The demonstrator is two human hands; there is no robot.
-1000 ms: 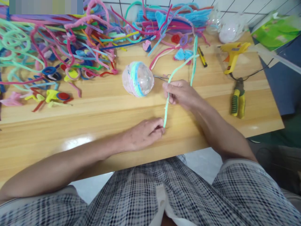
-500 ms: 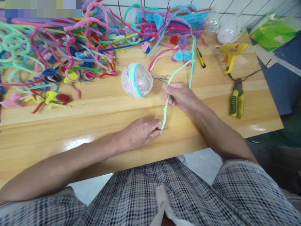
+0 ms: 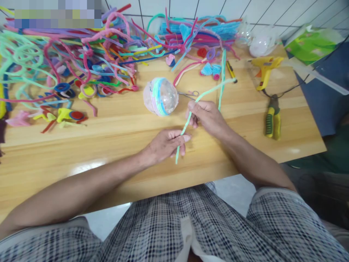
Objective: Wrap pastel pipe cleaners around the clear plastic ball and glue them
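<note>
A light green pipe cleaner point(image 3: 209, 90) runs through both of my hands, its lower end poking out below the left one. My left hand point(image 3: 170, 144) pinches it between thumb and fingers near that end. Higher up, my right hand point(image 3: 205, 114) grips the same strand, and its far end reaches up and right over the table. Just beyond my hands sits a clear ball point(image 3: 160, 96) partly wrapped in pink, green and blue bands. Scissors point(image 3: 192, 94) lie beside the ball, partly hidden behind it. Another green pipe cleaner point(image 3: 222, 80) rests behind my right hand.
A tangled heap of coloured pipe cleaners point(image 3: 89, 54) covers the back left. To the right lie a yellow glue gun point(image 3: 264, 69) with its cord, pliers point(image 3: 272, 118) and a yellow utility knife point(image 3: 231, 69). A green package point(image 3: 311, 43) stands at the back right corner.
My left hand has shifted up along the pipe cleaner, so a short end now sticks out below it. The strand's far end has swung to the right. The view has shifted slightly.
</note>
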